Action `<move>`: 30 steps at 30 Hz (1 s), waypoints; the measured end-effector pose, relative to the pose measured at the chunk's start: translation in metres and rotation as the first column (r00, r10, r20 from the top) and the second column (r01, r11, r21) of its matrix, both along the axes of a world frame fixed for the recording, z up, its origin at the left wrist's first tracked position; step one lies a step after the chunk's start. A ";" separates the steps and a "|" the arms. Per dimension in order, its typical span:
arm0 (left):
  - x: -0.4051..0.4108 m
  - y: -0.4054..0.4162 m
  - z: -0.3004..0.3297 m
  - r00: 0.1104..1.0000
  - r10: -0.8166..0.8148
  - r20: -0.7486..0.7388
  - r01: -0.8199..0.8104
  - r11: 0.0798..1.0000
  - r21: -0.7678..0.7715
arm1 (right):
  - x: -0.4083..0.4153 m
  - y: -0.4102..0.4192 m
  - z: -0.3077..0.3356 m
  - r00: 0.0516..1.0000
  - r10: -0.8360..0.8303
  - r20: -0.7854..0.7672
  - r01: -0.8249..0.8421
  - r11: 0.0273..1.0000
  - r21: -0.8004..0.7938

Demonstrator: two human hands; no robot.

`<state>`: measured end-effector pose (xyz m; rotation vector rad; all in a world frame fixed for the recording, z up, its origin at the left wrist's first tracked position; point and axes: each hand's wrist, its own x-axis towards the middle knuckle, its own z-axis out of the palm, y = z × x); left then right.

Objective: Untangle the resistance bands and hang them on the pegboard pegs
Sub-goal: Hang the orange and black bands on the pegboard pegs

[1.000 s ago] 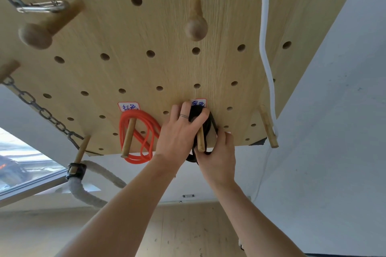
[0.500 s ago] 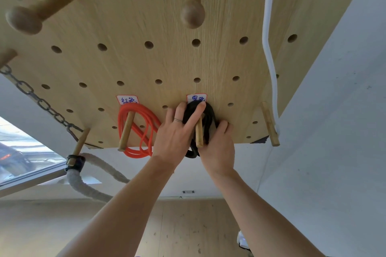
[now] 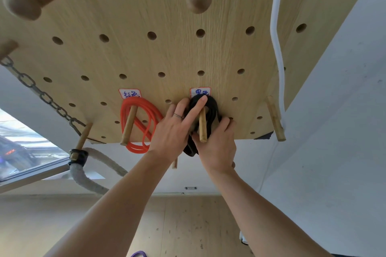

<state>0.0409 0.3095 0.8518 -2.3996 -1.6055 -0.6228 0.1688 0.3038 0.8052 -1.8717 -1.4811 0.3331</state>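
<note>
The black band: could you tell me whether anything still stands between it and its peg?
Nothing visible does: the black band is looped around its peg, with left hand and right hand on it.

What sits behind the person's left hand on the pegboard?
Behind the left hand lies the black band, looped over a wooden peg under a handwritten label. The band's left side is covered by the fingers, so how it lies there cannot be seen.
</note>
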 end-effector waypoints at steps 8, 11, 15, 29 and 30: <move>0.002 0.000 -0.002 1.000 0.027 0.007 -0.027 1.000 0.009 | -0.012 0.006 -0.009 0.995 -0.088 -0.038 0.088 0.996 0.020; 0.007 -0.001 -0.009 0.997 0.046 0.063 -0.048 0.999 0.026 | -0.003 0.004 -0.017 0.992 -0.122 -0.042 0.122 0.992 0.011; 0.019 -0.004 -0.017 0.966 0.101 0.240 -0.125 0.989 0.084 | 0.008 0.004 -0.025 0.994 -0.103 -0.039 0.101 0.993 -0.059; 0.049 -0.005 -0.027 0.790 0.487 0.373 -0.429 0.873 -0.231 | 0.003 0.009 -0.035 0.999 0.035 0.040 -0.030 0.993 -0.110; 0.050 -0.005 -0.030 0.789 0.494 0.366 -0.433 0.869 -0.240 | 0.001 0.009 -0.036 0.999 0.030 0.039 -0.026 0.993 -0.112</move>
